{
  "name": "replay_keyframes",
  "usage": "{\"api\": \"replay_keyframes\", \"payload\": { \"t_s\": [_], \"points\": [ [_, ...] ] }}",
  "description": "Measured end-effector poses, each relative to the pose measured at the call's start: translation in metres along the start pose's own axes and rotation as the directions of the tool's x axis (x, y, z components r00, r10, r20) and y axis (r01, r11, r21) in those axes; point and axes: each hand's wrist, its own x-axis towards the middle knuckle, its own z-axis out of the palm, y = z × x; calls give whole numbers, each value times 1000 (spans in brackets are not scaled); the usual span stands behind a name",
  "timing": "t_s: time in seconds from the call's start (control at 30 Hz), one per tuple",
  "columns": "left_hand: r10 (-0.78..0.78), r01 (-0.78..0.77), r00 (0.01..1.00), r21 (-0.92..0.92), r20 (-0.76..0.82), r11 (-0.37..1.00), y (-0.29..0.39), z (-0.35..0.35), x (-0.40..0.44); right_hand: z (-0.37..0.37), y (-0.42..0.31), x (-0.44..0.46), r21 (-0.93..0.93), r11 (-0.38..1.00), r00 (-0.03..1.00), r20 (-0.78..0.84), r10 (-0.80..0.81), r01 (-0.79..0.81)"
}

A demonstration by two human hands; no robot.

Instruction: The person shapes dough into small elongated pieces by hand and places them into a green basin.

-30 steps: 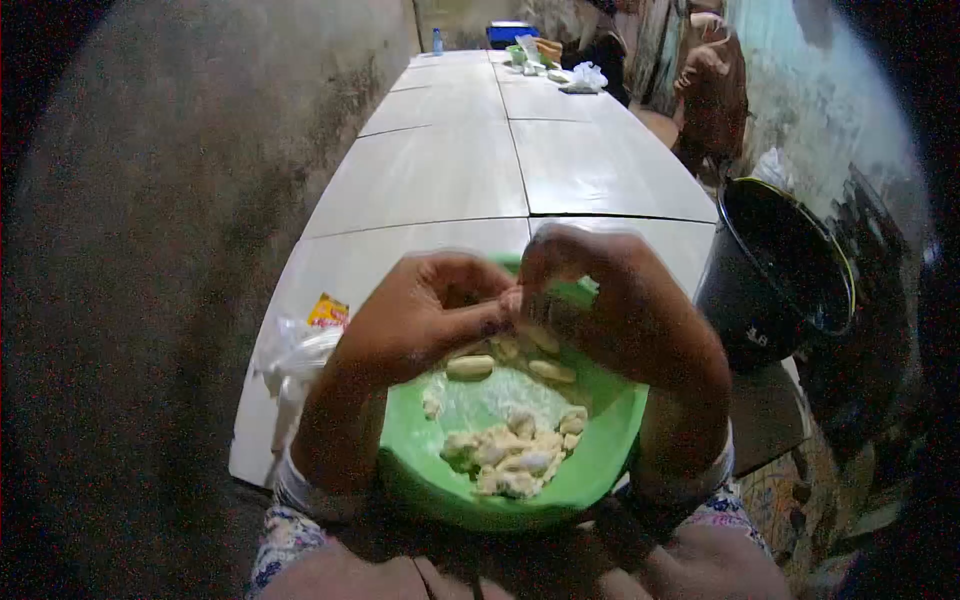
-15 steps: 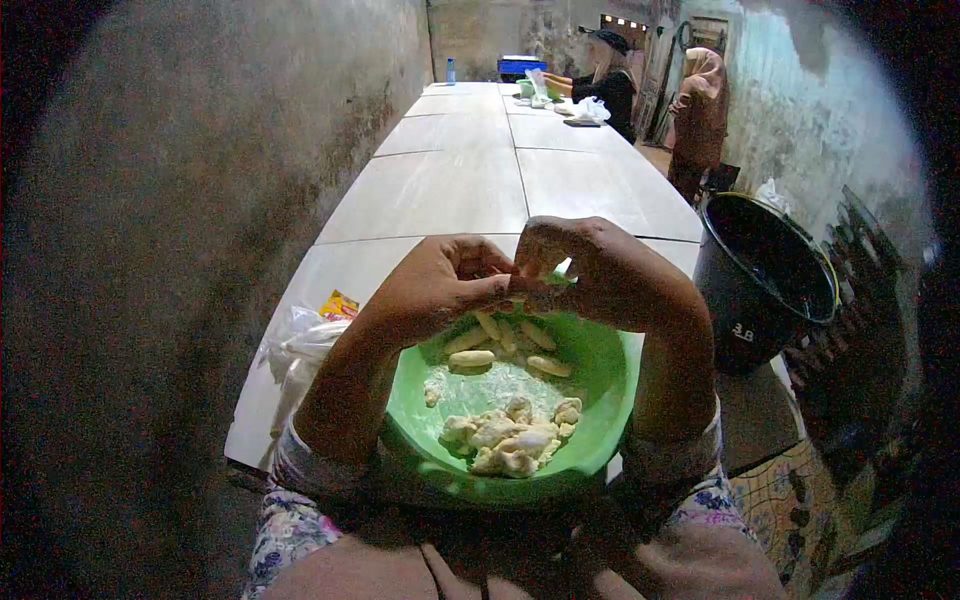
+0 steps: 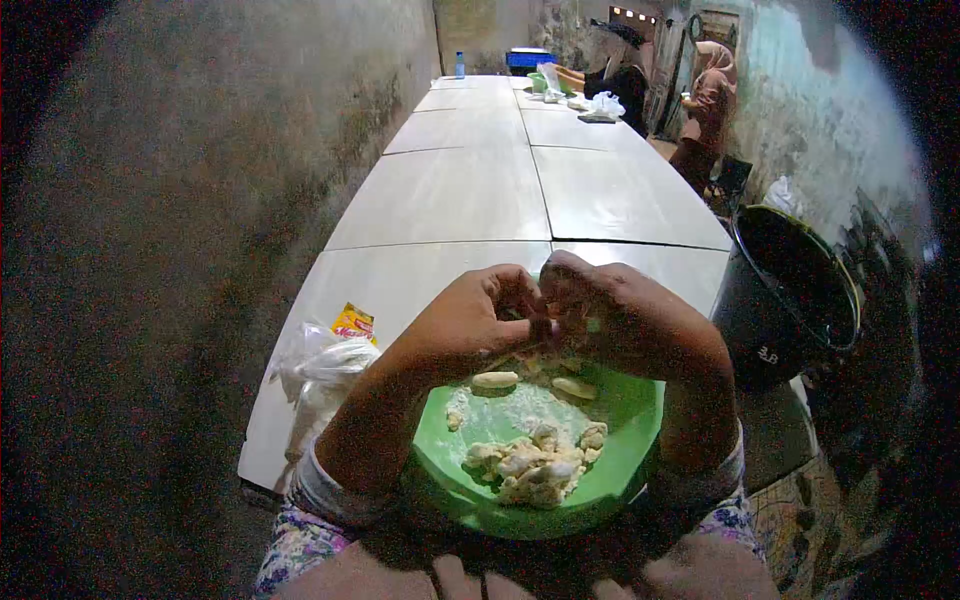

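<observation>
Left hand [image 3: 485, 318] and right hand [image 3: 635, 318] close together above green bowl [image 3: 640, 420], with fingers bent and narrowly spaced; contents of grip impossible to tell. Inside bowl: dough lumps [image 3: 535, 468] nearer, dough rolls [image 3: 495, 380] farther out. Ahead: long white worktop [image 3: 455, 200] in jointed panels, beside stained grey wall [image 3: 250, 150]. To left: plastic bag [image 3: 325, 365], yellow packet [image 3: 353, 323]. To right: black bucket [image 3: 760, 325]. At far end: blue crate [image 3: 530, 60].

Left sleeve [image 3: 300, 543] and right sleeve [image 3: 736, 522]: floral-printed fabric, pale with blue and purple motifs (the pattern reads most clearly on the left), each edged by a light greyish cuff [image 3: 343, 492]. Front cloth [image 3: 345, 574]: plain, dusty pinkish-brown, marked by dark creases near its middle. Left hand [image 3: 485, 315] and right hand [image 3: 625, 310]: bare, like the forearms [image 3: 395, 390]
</observation>
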Motion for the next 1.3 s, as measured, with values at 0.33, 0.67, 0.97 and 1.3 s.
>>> {"api": "replay_keyframes", "payload": {
  "t_s": [0.33,0.67,0.97,1.3],
  "points": [
    [-142,402,915,830,-377,387,-24,-13,16,-16,21,-25,76,997,995,-95,15,-8],
    [-137,276,959,923,-248,267,-58,-16,-10,24,38,-23,-60,961,945,172,276,-270],
    [-137,217,974,918,-180,331,-48,-19,-11,46,85,-18,-189,964,860,442,253,-186],
    [-48,11,997,488,63,873,-18,-4,-3,36,57,7,26,994,976,193,102,-109]
  ]
}}
